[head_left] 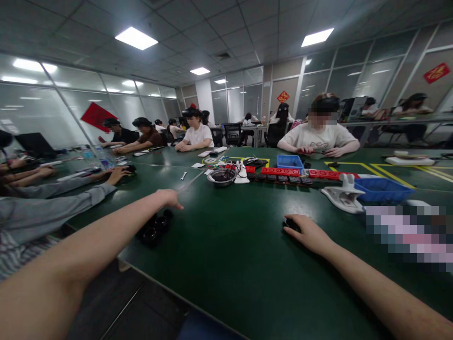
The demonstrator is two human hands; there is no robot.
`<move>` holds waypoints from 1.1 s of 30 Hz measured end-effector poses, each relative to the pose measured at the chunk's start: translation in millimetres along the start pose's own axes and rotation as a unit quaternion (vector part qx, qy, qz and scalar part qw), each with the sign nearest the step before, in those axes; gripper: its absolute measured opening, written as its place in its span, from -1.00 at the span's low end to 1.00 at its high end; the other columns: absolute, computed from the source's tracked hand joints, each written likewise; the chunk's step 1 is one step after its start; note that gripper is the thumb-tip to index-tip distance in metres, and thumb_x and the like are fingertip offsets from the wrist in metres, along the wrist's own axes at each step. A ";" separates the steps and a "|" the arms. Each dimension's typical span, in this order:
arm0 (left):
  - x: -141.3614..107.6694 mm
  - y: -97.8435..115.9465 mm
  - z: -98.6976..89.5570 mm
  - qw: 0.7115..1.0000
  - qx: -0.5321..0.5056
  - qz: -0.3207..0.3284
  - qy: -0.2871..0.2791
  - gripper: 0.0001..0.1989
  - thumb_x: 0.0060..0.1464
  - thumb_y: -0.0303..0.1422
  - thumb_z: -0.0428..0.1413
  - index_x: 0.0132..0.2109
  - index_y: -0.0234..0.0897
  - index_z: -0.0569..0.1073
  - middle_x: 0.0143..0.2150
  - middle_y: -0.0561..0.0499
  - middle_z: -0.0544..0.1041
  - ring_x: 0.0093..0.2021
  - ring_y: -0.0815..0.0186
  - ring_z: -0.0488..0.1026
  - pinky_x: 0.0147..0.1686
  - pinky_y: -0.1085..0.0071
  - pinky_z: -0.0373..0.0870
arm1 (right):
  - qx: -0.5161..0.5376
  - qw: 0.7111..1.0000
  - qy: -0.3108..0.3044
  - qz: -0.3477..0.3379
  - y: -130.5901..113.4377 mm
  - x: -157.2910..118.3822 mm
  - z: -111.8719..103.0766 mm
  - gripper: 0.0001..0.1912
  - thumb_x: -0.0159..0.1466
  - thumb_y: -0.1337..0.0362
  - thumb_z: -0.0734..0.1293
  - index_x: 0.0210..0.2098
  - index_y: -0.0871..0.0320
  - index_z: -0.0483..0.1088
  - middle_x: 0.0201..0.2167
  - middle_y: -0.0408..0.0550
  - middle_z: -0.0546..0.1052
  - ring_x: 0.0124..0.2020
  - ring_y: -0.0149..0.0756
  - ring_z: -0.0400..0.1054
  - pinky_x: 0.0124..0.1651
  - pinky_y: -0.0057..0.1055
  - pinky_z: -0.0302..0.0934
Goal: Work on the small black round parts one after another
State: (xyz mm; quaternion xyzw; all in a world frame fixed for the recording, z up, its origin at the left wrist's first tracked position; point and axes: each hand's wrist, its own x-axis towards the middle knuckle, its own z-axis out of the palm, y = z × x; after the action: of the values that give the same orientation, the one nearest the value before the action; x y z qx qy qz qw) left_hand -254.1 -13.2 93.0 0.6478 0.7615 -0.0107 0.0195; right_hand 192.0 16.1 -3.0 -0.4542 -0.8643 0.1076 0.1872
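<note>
On the near left of the green table, several black ring-shaped parts [150,234] lie grouped together. My left hand [169,197] reaches just above and beyond them, its thumb side toward the right. Most of its fingers are hidden, so whether it grips anything does not show. Farther right, my right hand [306,231] rests low at the tabletop, closed around a small black rounded part [292,225]. Fingers and thumb wrap that part, which hides much of its shape.
Ahead on the table [226,245] are a metal bowl [222,177], a wrench [183,176], red trays [281,171], a blue bin [289,162], a large white clip [341,196] and a blue basket [384,190]. A co-worker's hand [118,174] is to the left; another person [320,134] sits opposite.
</note>
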 end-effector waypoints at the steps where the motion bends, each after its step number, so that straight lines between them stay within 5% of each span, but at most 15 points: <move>1: 0.7 11.6 -1.3 1.000 0.012 0.003 -0.013 -0.59 -0.37 -0.10 0.19 -0.46 -0.42 0.45 -0.47 -0.13 0.48 -0.29 0.13 0.38 -0.27 0.30 0.27 | 0.002 1.000 0.002 0.004 -0.3 -0.2 0.0 -0.55 0.12 0.05 0.16 -0.08 0.17 0.24 -0.13 0.07 0.36 -0.09 -0.14 0.21 -0.04 -0.22 0.09; 7: -15.5 136.7 17.6 0.986 0.000 0.166 -0.035 -0.45 -0.23 -0.01 0.06 -0.11 -0.24 0.38 -0.11 -0.11 0.41 -0.14 0.12 0.34 -0.19 0.34 0.26 | 0.062 0.995 0.047 0.056 -1.0 -0.9 2.2 -0.49 0.17 0.04 0.08 0.02 0.22 0.13 -0.10 0.09 0.34 -0.08 -0.17 0.21 -0.04 -0.22 0.10; 11: -29.9 226.0 43.8 0.953 -0.044 0.301 -0.006 -0.33 -0.16 0.03 -0.02 0.10 -0.12 0.12 0.09 0.02 0.22 0.04 0.24 0.19 -0.03 0.41 0.16 | 0.102 0.982 0.136 0.077 4.6 0.1 3.6 -0.52 0.19 0.08 0.04 0.02 0.23 0.10 -0.12 0.08 0.33 -0.16 -0.23 0.25 -0.07 -0.26 0.13; 15: -25.4 276.7 67.2 0.893 -0.130 0.428 0.051 -0.38 -0.08 -0.06 -0.01 0.11 -0.21 0.10 0.11 -0.04 0.20 0.06 0.23 0.15 0.02 0.33 0.11 | 0.115 0.971 0.198 0.076 11.6 0.4 2.8 -0.57 0.20 0.11 0.04 -0.01 0.22 0.12 -0.19 0.05 0.34 -0.20 -0.25 0.25 -0.09 -0.27 0.13; 27: -4.0 306.5 88.6 0.890 -0.113 0.436 0.069 -0.63 0.02 -0.09 -0.10 -0.13 -0.19 0.38 -0.22 -0.02 0.46 -0.19 0.24 0.35 -0.21 0.37 0.26 | 0.164 0.966 0.188 0.064 15.2 4.7 6.8 -0.60 0.21 0.15 0.06 -0.03 0.20 0.15 -0.22 0.02 0.34 -0.17 -0.25 0.22 -0.07 -0.27 0.10; 33: 5.8 278.2 77.0 0.900 -0.061 0.428 0.048 -0.53 -0.06 0.00 -0.07 -0.07 -0.15 0.35 -0.26 -0.04 0.46 -0.21 0.21 0.36 -0.21 0.34 0.21 | 0.168 0.968 0.169 0.075 12.1 2.4 4.1 -0.59 0.21 0.12 0.05 -0.02 0.20 0.13 -0.23 0.01 0.34 -0.24 -0.28 0.25 -0.12 -0.29 0.14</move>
State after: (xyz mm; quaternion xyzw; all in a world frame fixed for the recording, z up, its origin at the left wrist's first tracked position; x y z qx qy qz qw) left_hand 20.7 33.9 18.4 0.9085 0.4100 0.0766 0.0250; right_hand 198.0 24.8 -10.5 -0.4913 -0.7533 0.1866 0.3954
